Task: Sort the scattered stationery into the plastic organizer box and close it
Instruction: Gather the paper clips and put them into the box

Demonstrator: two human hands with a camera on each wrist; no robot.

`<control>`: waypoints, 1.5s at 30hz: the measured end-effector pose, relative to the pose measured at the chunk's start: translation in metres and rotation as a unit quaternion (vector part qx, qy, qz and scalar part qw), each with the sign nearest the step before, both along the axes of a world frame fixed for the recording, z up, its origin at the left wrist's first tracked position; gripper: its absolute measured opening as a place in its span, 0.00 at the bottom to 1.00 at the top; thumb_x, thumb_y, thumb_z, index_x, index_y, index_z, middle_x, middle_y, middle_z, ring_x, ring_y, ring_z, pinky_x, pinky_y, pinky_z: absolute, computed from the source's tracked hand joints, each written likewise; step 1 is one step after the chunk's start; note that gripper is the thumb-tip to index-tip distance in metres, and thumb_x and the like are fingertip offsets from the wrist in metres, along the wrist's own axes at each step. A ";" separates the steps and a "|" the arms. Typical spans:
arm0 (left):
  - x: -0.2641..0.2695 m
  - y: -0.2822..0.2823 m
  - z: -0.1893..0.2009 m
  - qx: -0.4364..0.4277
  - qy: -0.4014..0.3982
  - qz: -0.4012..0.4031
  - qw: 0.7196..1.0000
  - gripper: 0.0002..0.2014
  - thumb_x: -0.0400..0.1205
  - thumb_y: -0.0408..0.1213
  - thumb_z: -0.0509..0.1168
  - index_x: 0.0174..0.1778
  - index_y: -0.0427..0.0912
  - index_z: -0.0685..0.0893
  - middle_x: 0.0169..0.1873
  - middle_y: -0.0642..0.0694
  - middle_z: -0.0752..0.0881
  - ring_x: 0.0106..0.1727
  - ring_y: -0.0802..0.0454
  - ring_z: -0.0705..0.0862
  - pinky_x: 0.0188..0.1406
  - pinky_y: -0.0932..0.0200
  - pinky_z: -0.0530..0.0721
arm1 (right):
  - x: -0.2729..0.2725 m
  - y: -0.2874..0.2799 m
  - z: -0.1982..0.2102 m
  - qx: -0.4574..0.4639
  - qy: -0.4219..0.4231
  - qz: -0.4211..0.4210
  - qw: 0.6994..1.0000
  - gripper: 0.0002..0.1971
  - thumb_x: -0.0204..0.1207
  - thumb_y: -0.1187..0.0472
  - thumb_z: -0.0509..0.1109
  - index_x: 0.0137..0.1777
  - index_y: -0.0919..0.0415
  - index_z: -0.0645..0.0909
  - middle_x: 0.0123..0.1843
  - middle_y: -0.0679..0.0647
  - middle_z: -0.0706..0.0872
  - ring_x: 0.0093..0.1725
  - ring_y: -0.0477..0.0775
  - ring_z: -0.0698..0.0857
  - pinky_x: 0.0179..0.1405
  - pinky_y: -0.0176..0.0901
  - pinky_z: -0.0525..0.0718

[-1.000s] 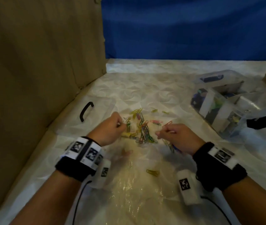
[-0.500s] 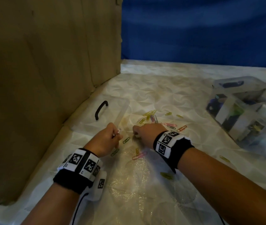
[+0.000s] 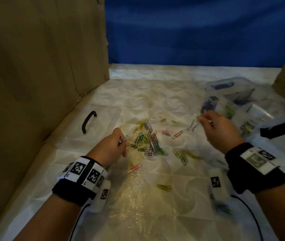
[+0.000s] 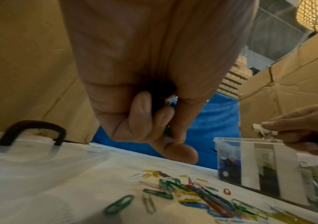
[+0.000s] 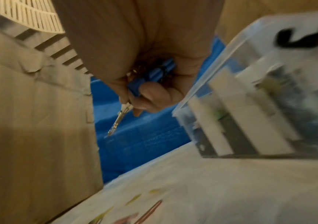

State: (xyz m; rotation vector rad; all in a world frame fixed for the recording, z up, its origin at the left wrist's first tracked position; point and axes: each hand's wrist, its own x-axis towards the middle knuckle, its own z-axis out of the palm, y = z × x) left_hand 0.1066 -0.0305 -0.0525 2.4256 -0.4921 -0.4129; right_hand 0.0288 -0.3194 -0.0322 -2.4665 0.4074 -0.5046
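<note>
Beside the open organizer box (image 3: 232, 108), my right hand (image 3: 215, 129) pinches a binder clip (image 4: 263, 130) with curled fingers; my left hand (image 3: 110, 145) clamps several paper clips (image 3: 148, 141) over the counter. I judge a sorting step: next, release into the correct compartment.

Two hands in view: left hand (image 3: 111, 146) curled round a small clump of clips, number hidden inside the fist; right hand (image 3: 215, 126) pinching one white binder clip (image 4: 263, 130), with blue pieces tucked in the palm, too blurred to count. One loose heap of coloured paper clips (image 3: 149, 141) on the table, several dozen at a rough reckoning, plus a handful of strays such as one pink clip (image 3: 134, 168) and one yellow clip (image 3: 164, 187) lying apart. One clear organizer box (image 4: 229, 141) with at least four compartments visible, one flat lid (image 3: 79, 136) bearing one black handle (image 3: 88, 121), and two cardboard walls (image 3: 33, 75).
</note>
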 end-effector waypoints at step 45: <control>-0.053 -0.167 0.050 0.017 -0.119 -0.219 0.968 0.08 0.86 0.43 0.59 0.52 0.42 0.72 0.34 0.53 0.74 0.36 0.53 0.74 0.33 0.59 0.66 | -0.031 -0.147 -0.011 -0.065 -0.049 -0.247 0.966 0.28 0.79 0.61 0.47 0.76 0.75 0.65 0.80 0.71 0.64 0.81 0.69 0.57 0.83 0.53 0.47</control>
